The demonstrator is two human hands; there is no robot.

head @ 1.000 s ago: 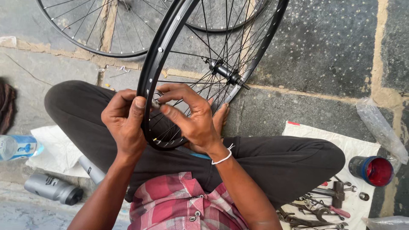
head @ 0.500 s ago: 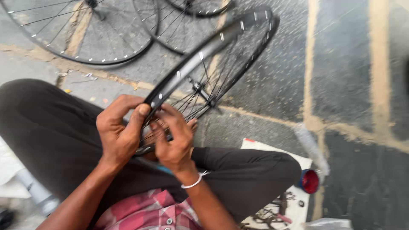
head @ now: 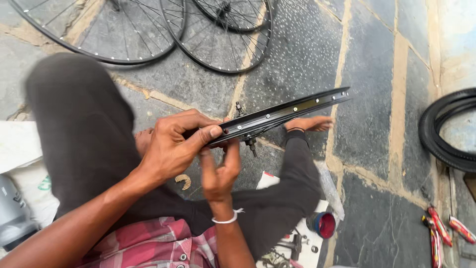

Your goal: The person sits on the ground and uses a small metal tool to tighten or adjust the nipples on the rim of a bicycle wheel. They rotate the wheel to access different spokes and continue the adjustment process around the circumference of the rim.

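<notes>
Black wheel rim (head: pixel 282 115): held above the seated person's lap, now tipped almost edge-on to the camera where a second ago it stood upright and showed its spokes, so its drilled inner face is turned upward and the axle (head: pixel 250 144) pokes out beneath. Left hand (head: pixel 173 146): closed over the near end of the rim, thumb pressed along its top; right hand (head: pixel 218 173): just under that end, fingers loosely curled upward and touching the rim's underside. Beyond the rim, two spoked wheels (head: pixel 218 34) lie on the stone floor (head: pixel 377 129); right of it, a tyre (head: pixel 444 131); below it, a red cup (head: pixel 325 224) on a white sheet.
</notes>
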